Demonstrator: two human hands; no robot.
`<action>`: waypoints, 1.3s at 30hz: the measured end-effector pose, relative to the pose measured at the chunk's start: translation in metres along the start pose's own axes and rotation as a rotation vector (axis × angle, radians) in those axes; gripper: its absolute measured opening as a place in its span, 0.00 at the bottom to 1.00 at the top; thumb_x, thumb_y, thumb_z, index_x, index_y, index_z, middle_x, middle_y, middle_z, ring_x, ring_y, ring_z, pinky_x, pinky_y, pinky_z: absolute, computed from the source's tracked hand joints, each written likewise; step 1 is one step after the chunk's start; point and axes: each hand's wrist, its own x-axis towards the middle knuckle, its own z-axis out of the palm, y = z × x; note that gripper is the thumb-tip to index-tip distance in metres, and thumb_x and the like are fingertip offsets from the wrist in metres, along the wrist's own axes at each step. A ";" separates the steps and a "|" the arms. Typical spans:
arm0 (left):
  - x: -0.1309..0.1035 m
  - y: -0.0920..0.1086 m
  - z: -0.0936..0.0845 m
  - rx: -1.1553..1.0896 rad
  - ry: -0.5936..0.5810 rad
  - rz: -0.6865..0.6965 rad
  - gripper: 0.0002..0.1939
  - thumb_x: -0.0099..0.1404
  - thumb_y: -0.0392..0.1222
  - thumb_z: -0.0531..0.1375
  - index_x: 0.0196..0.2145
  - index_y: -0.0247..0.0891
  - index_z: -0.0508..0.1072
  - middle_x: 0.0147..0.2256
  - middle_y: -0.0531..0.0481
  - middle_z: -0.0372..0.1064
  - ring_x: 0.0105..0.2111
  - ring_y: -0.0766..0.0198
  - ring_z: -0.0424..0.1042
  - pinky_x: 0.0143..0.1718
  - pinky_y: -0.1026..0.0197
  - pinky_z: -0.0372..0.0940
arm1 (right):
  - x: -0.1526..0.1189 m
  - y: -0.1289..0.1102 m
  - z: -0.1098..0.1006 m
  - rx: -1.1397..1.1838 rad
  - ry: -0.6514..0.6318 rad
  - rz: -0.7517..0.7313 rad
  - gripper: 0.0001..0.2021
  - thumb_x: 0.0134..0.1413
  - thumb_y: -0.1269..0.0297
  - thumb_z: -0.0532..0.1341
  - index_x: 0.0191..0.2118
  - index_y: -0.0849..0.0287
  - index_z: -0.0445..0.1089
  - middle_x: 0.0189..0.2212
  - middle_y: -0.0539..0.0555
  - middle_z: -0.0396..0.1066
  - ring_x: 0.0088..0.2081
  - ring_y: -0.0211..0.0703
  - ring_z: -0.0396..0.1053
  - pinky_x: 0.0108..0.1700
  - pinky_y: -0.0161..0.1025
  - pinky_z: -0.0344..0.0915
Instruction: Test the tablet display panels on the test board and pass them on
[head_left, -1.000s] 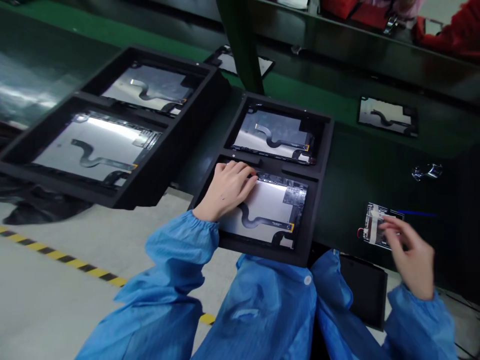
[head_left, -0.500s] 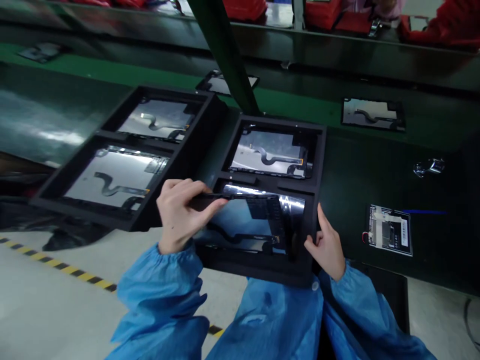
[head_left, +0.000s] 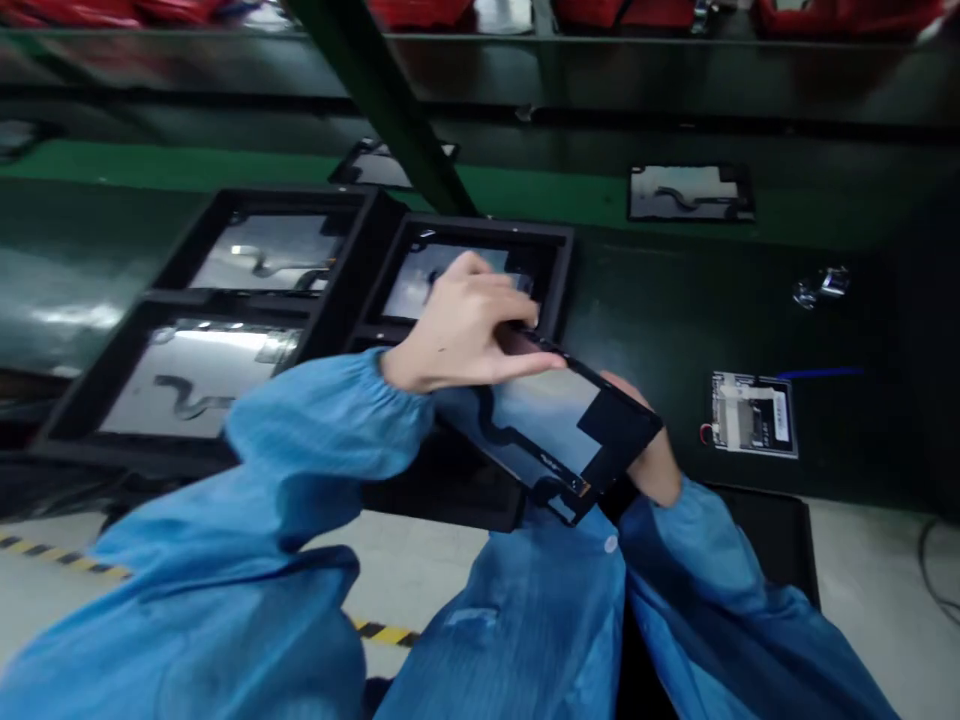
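My left hand (head_left: 476,325) grips the upper left edge of a tablet panel (head_left: 555,410), thumb on its face and fingers behind. The panel is tilted above the near part of a black foam tray (head_left: 450,495), its grey inner side and dark ribbon cable facing me. My right hand (head_left: 649,450) is behind the panel's right edge; most of its fingers are hidden, so its hold cannot be made out. Another panel (head_left: 409,280) lies in the tray's far compartment, partly covered by my left hand.
A second black tray (head_left: 330,310) with two panels stands at the left. On the green bench lie a circuit board assembly (head_left: 752,415), a crumpled shiny piece (head_left: 821,287) and a panel (head_left: 690,193) at the back. A green post (head_left: 382,90) slants down behind the trays.
The panel has come up out of the tray's near compartment and turned clockwise, moving right with my left hand. My right hand has left the tray's edge for behind the panel. The view has shifted.
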 end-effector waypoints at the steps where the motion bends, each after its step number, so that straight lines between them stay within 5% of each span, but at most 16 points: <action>1: 0.022 0.004 0.014 -0.012 -0.050 0.088 0.32 0.66 0.70 0.48 0.21 0.41 0.68 0.20 0.51 0.65 0.24 0.61 0.65 0.42 0.50 0.59 | -0.008 0.005 -0.025 -0.039 0.090 0.052 0.20 0.67 0.61 0.51 0.61 0.54 0.66 0.59 0.58 0.70 0.53 0.48 0.74 0.55 0.48 0.73; 4: 0.083 0.020 0.064 -0.015 -0.164 0.370 0.33 0.70 0.64 0.46 0.18 0.39 0.68 0.19 0.50 0.65 0.23 0.63 0.63 0.44 0.49 0.58 | -0.034 0.017 -0.094 -0.282 0.371 0.152 0.15 0.67 0.61 0.54 0.51 0.55 0.73 0.48 0.58 0.77 0.44 0.46 0.76 0.49 0.46 0.74; 7: 0.129 0.035 0.115 0.022 -0.243 0.632 0.31 0.70 0.59 0.47 0.17 0.39 0.70 0.17 0.48 0.66 0.21 0.62 0.62 0.44 0.48 0.57 | -0.057 0.027 -0.133 -0.549 0.436 0.108 0.13 0.65 0.61 0.56 0.49 0.55 0.75 0.48 0.58 0.77 0.51 0.51 0.74 0.56 0.52 0.70; 11: 0.157 0.046 0.167 -0.039 -0.312 0.789 0.25 0.65 0.54 0.52 0.15 0.41 0.68 0.15 0.49 0.64 0.20 0.61 0.61 0.44 0.47 0.58 | -0.074 0.041 -0.141 -0.675 0.203 0.107 0.23 0.64 0.57 0.59 0.63 0.54 0.66 0.63 0.59 0.66 0.65 0.56 0.62 0.67 0.60 0.58; 14: 0.159 0.051 0.185 -0.167 -0.344 0.767 0.19 0.62 0.51 0.55 0.17 0.41 0.69 0.17 0.48 0.65 0.23 0.58 0.64 0.45 0.47 0.59 | -0.078 0.047 -0.134 -0.694 0.132 0.161 0.28 0.64 0.53 0.59 0.67 0.53 0.59 0.68 0.60 0.58 0.68 0.57 0.57 0.69 0.61 0.55; 17: 0.153 0.056 0.180 -0.251 -0.338 0.710 0.13 0.62 0.46 0.56 0.27 0.38 0.74 0.29 0.41 0.74 0.35 0.51 0.71 0.48 0.47 0.59 | -0.080 0.050 -0.127 -0.707 0.174 0.161 0.29 0.65 0.52 0.58 0.68 0.53 0.58 0.68 0.59 0.59 0.68 0.55 0.57 0.69 0.60 0.54; 21: 0.139 0.047 0.142 -0.294 -0.247 0.430 0.20 0.67 0.49 0.53 0.46 0.33 0.75 0.52 0.33 0.70 0.52 0.45 0.68 0.52 0.45 0.61 | -0.082 0.049 -0.122 -0.721 0.202 0.156 0.28 0.66 0.52 0.58 0.68 0.51 0.57 0.68 0.59 0.59 0.69 0.55 0.57 0.70 0.59 0.54; 24: 0.120 0.025 0.112 -0.257 -0.349 0.128 0.23 0.69 0.53 0.51 0.49 0.33 0.73 0.46 0.38 0.73 0.46 0.48 0.72 0.49 0.47 0.65 | -0.083 0.049 -0.121 -0.742 0.217 0.150 0.28 0.66 0.52 0.58 0.68 0.50 0.58 0.67 0.58 0.60 0.68 0.55 0.58 0.69 0.58 0.54; 27: 0.092 0.011 0.103 -0.262 -0.538 -0.041 0.27 0.64 0.62 0.58 0.46 0.34 0.71 0.40 0.43 0.73 0.38 0.52 0.74 0.42 0.52 0.68 | -0.084 0.049 -0.120 -0.759 0.239 0.135 0.28 0.65 0.53 0.59 0.68 0.50 0.59 0.66 0.58 0.62 0.67 0.55 0.59 0.69 0.58 0.55; 29: 0.073 0.014 0.111 -0.258 -0.533 -0.108 0.28 0.60 0.63 0.63 0.44 0.35 0.70 0.38 0.43 0.73 0.35 0.53 0.74 0.37 0.54 0.68 | -0.084 0.050 -0.119 -0.760 0.250 0.126 0.28 0.65 0.53 0.60 0.67 0.50 0.59 0.66 0.58 0.62 0.67 0.56 0.60 0.68 0.58 0.56; 34: 0.051 0.038 0.134 -0.211 -0.388 -0.178 0.11 0.61 0.45 0.66 0.35 0.38 0.70 0.38 0.45 0.71 0.34 0.57 0.73 0.34 0.56 0.66 | -0.085 0.050 -0.118 -0.760 0.250 0.125 0.29 0.64 0.54 0.61 0.69 0.50 0.58 0.66 0.58 0.62 0.67 0.56 0.60 0.69 0.59 0.56; 39: 0.060 0.044 0.116 -0.732 -0.506 -0.219 0.18 0.56 0.50 0.69 0.26 0.39 0.64 0.27 0.53 0.67 0.27 0.65 0.68 0.29 0.61 0.63 | -0.086 0.047 -0.119 -0.735 0.235 0.160 0.30 0.65 0.54 0.60 0.70 0.47 0.56 0.67 0.55 0.61 0.68 0.55 0.58 0.69 0.59 0.54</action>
